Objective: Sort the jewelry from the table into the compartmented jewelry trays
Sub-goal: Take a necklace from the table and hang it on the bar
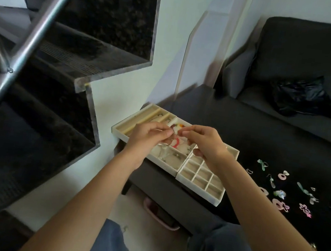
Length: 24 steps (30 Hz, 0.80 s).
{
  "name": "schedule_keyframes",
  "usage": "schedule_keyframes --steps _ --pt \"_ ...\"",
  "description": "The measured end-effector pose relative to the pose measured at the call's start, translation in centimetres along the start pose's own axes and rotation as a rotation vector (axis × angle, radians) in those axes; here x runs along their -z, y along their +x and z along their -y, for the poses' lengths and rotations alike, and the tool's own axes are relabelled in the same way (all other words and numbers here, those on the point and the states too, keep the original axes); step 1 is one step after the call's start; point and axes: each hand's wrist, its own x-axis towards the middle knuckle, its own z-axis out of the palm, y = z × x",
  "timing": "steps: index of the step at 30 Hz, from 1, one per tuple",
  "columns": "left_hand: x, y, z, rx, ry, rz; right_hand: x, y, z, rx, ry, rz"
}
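Both the left hand (150, 136) and right hand (204, 143) pinch a thin, blurred piece above the middle tray (169, 165); next it likely needs lowering into a compartment, with loose jewelry (282, 204) waiting at four o'clock.

Cream compartmented trays (199, 181), scattered jewelry (280, 204)

Three jewelry trays (201, 184) are set side by side at the left end of the table (263, 137), beside the staircase (64, 60). Loose jewelry (280, 204) is spread to their right; a sofa (304, 59) stands behind.
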Motion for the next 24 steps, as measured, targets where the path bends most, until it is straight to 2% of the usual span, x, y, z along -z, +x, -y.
schedule_keyframes --steps 8,15,18,21,24 --pt "-0.1 1.5 2.2 0.094 -0.066 -0.016 -1.0 2.0 -2.2 0.078 -0.123 0.065" --pt "2.4 3.3 2.3 0.144 -0.450 -0.101 -1.5 4.7 -2.9 0.072 -0.112 -0.024" --pt "4.3 3.8 1.6 0.104 -0.582 -0.132 -2.2 5.8 -3.1 0.056 -0.108 -0.061" --pt "5.8 4.1 1.2 0.044 -0.552 -0.188 -3.0 6.8 -3.2 0.024 -0.111 -0.072" --pt "6.4 4.1 0.7 -0.051 -0.435 -0.170 -4.3 7.4 -3.0 -0.059 -0.040 0.017"
